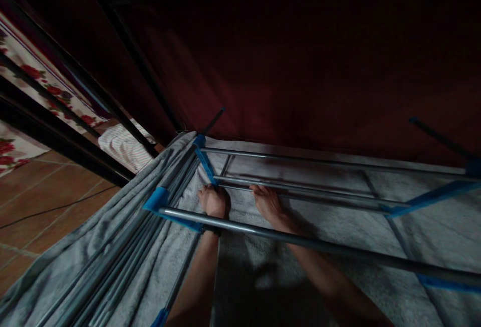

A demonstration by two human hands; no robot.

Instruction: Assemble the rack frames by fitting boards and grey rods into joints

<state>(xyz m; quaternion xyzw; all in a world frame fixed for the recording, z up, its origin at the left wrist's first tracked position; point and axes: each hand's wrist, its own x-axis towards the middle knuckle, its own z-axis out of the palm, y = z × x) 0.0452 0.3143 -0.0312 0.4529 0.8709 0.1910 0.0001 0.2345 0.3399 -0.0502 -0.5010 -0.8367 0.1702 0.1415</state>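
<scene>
A rack frame of grey metal tubes and blue plastic connectors lies on a grey blanket (338, 169). My left hand (213, 202) is closed at the lower end of a blue connector (206, 162), beneath the near tube (240, 225); what its curled fingers grip is hidden. A dark band circles that wrist. My right hand (266, 202) reaches under the same near tube, its fingers bent over a thin inner tube (311, 198). Another blue connector (417, 206) joins the tubes at the right.
Several loose grey tubes (124, 262) lie bundled on the blanket at left. A dark red cloth (300, 76) hangs behind the frame. Black metal bars (56, 136) cross the left side above a tiled floor (48, 197), near a striped cloth (126, 144) and floral fabric (41, 81).
</scene>
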